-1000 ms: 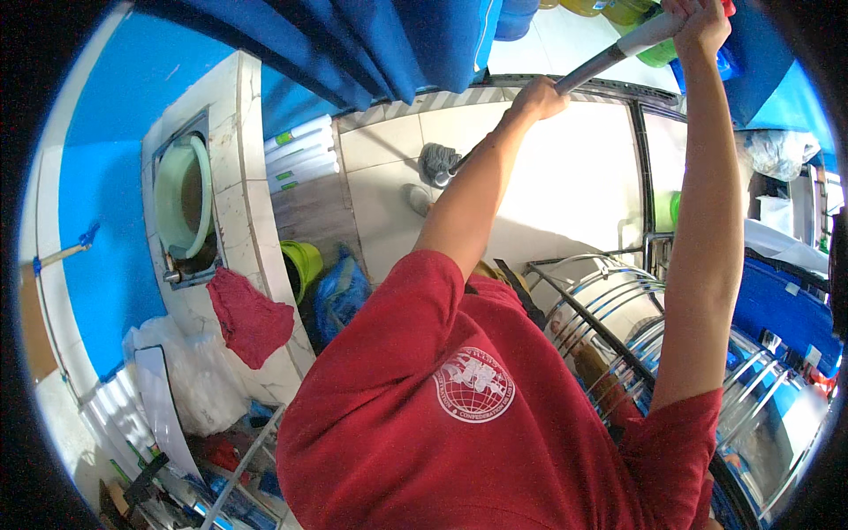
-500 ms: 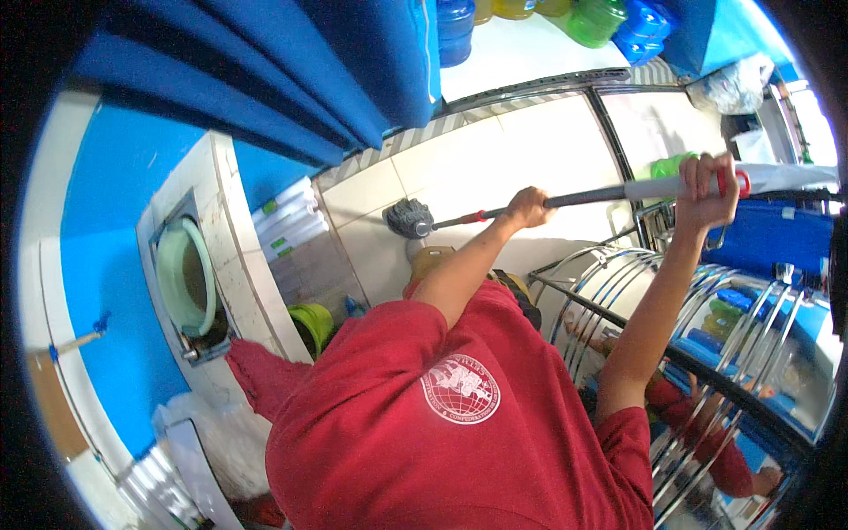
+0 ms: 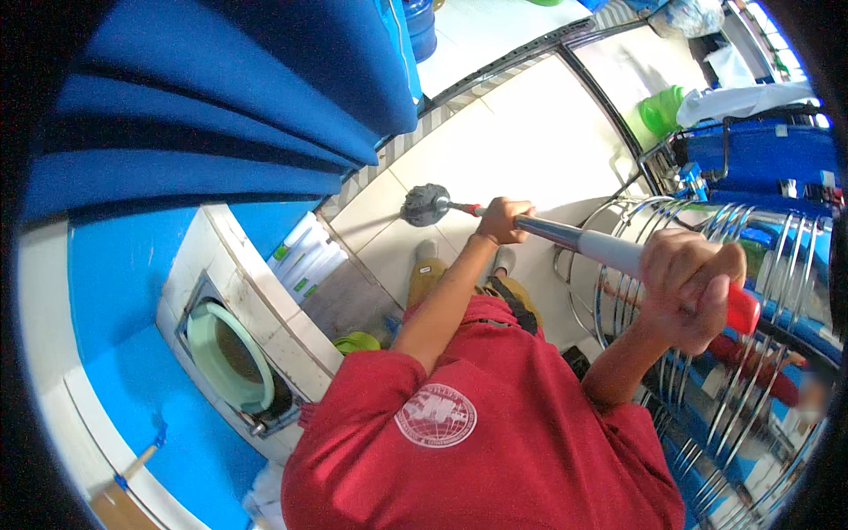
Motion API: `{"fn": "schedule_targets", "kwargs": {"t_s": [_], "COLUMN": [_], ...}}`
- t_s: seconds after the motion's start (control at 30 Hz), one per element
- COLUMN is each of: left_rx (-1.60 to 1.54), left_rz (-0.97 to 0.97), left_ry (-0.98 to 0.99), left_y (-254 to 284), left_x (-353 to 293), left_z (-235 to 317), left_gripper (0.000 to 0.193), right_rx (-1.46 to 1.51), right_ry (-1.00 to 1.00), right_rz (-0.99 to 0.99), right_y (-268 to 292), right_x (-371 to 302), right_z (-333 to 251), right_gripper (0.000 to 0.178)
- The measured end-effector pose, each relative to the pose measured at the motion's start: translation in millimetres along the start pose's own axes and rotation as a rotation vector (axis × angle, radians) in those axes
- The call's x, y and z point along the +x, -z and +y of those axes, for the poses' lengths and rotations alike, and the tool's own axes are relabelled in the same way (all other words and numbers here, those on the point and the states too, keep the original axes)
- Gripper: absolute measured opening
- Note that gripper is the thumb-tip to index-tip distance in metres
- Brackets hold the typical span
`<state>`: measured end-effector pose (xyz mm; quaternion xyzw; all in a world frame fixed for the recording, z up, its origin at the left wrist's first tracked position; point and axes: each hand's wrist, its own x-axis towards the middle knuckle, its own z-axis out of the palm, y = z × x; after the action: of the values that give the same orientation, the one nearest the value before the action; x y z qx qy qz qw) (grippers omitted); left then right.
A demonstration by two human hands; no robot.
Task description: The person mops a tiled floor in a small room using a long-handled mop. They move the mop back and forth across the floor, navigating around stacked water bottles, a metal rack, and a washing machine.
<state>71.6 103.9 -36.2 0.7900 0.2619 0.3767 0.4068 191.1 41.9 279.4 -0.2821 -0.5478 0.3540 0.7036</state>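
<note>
A mop slants across in front of me, its grey string head on the pale tiled floor beyond my feet. Around the lower part of its metal pole, my left hand is closed. My right hand grips the upper end over the light grey sleeve, close to the camera. The handle's red end sticks out past that fist. The chrome rack bars lie just behind my right hand.
A blue curtain hangs at the left above a tiled counter with a pale green basin in its sink. On the right stand a chrome wire rack and a blue container. A green tub sits beyond the floor's dark strip.
My right hand has come down and nearer to me, tilting the handle's top end toward the camera. The left hand keeps its hold lower on the pole. My view has turned somewhat.
</note>
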Motion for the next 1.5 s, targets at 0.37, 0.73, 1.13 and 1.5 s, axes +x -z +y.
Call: {"fn": "schedule_targets", "kwargs": {"t_s": [0.37,0.73,1.13,1.5], "left_rx": [-0.054,-0.059,0.066,0.146], "left_rz": [-0.273,-0.450,-0.723,-0.686], "left_ry": [0.130,0.154,0.119,0.021], "left_y": [91,35,22,-14], "left_x": [-5,85,237,301], "left_z": [-22,-74,-69,-106], "left_gripper": [0.019,0.034,0.046,0.038], "right_rx": [-0.359,-0.690,-0.937,-1.037], "right_ry": [0.005,0.185,0.057,-0.140], "right_rz": [-0.476,0.085,0.373,0.406], "right_y": [-139,-86,84,122], "right_x": [-21,-36,6,36], "right_z": [39,132,265,288], "right_gripper": [0.020,0.018,0.015,0.013]}}
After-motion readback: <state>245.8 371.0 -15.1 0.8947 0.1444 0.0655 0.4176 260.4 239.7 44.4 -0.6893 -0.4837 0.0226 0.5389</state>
